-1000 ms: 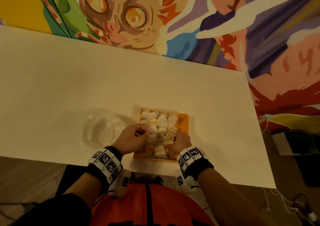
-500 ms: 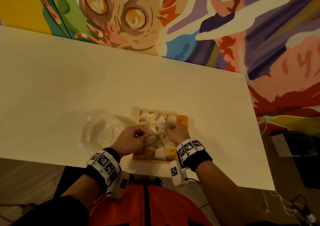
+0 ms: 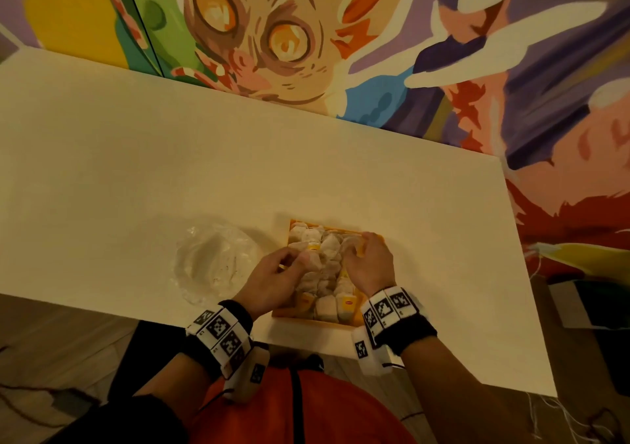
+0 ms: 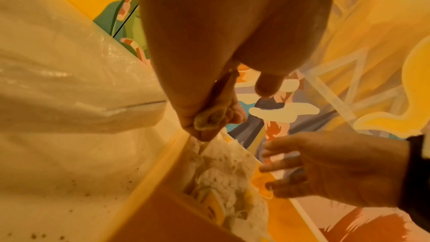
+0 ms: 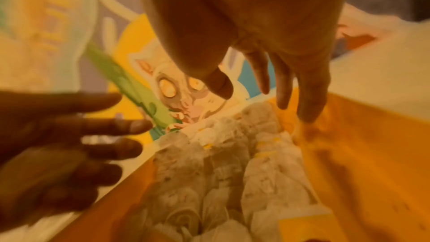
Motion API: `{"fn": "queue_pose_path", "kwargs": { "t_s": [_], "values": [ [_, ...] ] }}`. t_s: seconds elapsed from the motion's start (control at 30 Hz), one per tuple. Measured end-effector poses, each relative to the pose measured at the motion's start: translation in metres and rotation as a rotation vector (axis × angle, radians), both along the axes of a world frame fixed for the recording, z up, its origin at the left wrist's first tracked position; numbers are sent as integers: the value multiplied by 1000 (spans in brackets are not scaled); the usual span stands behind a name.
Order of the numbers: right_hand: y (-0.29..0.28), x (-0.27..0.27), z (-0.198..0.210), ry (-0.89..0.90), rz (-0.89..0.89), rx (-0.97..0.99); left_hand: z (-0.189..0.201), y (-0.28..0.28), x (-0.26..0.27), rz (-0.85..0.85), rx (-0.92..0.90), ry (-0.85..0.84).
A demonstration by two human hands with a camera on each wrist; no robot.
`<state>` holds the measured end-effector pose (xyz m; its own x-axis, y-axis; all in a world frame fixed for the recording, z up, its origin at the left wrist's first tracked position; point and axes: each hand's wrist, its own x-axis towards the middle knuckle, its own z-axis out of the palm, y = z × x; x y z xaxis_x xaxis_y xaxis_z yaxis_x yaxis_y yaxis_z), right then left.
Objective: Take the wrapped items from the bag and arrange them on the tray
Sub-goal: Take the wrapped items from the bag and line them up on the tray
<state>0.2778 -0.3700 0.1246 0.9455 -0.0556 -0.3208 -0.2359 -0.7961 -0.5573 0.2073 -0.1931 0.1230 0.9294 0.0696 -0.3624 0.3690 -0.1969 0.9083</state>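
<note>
Tray point(image 3: 374, 239) is taken as the landmark: an orange tray lying near the front edge of the tabletop point(image 3: 136, 170), packed almost full with wrapped items point(image 3: 329, 256) in pale paper with yellow tags, their long axes running mostly from the tray's near side to its far side. The bag point(image 3: 214, 261), clear plastic and seemingly emptied, is seen flattened just left of the tray. The left hand point(image 3: 272, 280) is placed over the tray's left edge, and in the left wrist view its fingers point(image 4: 207, 120) are curled, pinching one wrapped piece above the pile. The right hand point(image 3: 370, 266) is laid over the tray's right side with fingers relaxed and spread, nothing held, fingertips point(image 5: 309, 109) reaching the bare strip of the tray's floor at its far right. That strip is judged the remaining room; it lies right of the pinched piece, nearer the right hand.
</note>
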Motion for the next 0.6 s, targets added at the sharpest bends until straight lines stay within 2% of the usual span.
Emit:
{"fn": "queue_pose_path", "kwargs": {
  "t_s": [0.07,0.1,0.17,0.27,0.37,0.5,0.6],
  "values": [
    [6,-12,9,-241,85,86,5,-3,0,55,-238,98],
    [10,-18,14,-276,143,196,5,-3,1,51,-300,111],
    [18,-33,25,-146,280,424,6,-3,4,19,-361,122],
    [28,-46,27,27,429,528,15,-5,11,35,-509,144],
    [35,-51,19,-12,333,553,23,-9,16,55,-581,137],
    [35,-53,11,-46,163,633,24,-6,17,69,-568,139],
    [29,-54,11,-54,82,653,13,3,14,-39,-447,90]
  ]
}}
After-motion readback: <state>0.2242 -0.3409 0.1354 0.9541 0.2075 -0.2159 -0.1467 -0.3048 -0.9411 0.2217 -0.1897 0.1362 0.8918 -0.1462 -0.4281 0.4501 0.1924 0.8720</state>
